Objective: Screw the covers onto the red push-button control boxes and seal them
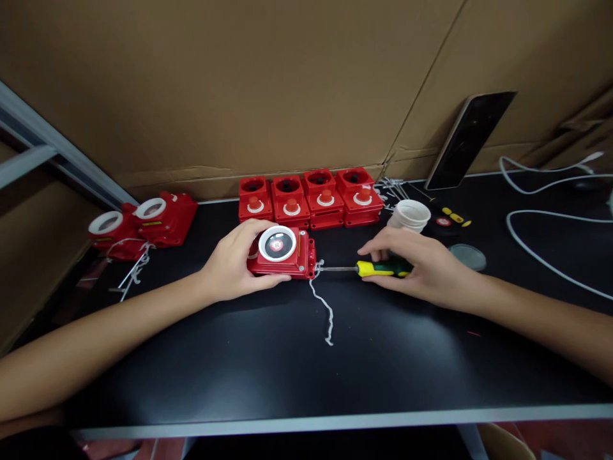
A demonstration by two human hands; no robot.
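Note:
My left hand (234, 262) grips a red box with a round white-rimmed window (281, 252), holding it flat on the black table (306, 370). My right hand (421, 265) is closed around a screwdriver with a yellow and green handle (380, 269). Its metal shaft points left and its tip meets the right side of the red box. A white string (323, 306) hangs from that side and trails over the table toward me.
Several open red boxes (311, 198) stand in a row behind. Two closed ones (143, 223) lie at the left. A white cup (410, 215), a grey lid (469, 257), small parts, a dark tablet (467, 137) and white cables (550, 223) sit at the right. Cardboard walls the back.

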